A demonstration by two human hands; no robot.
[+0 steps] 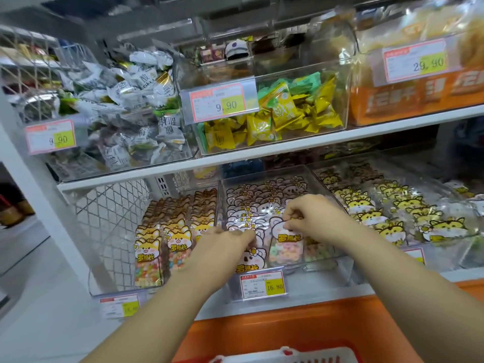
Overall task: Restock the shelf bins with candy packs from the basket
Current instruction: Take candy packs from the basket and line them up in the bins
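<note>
Reaching into the middle clear bin (324, 276) on the lower shelf, both hands work among upright rows of koala-faced candy packs. The right hand (311, 216) has thumb and fingers (289, 214) clamped together on the top edge of one koala pack (286, 244), which stands at the near end of the bin with coloured ring sweets showing through its clear lower half. The left hand (222, 242) lies just to the left, its fingers bent down onto the tops of the neighbouring packs at the near front. I cannot tell whether they grip one or only press on it.

A price tag (262, 285) reading 16.80 is fixed to this bin's near wall. To the left, a second bin (115, 258) holds fox-faced packs (167, 231), and to the right a third carries yellow cat-faced packs (392, 213).

On the upper shelf (262, 155), clear bins hold white-wrapped sweets (125, 108) and yellow and green sweets (288, 113). The basket (314, 355) shows only as a rim at the near bottom edge, below an orange surface (288, 328).
</note>
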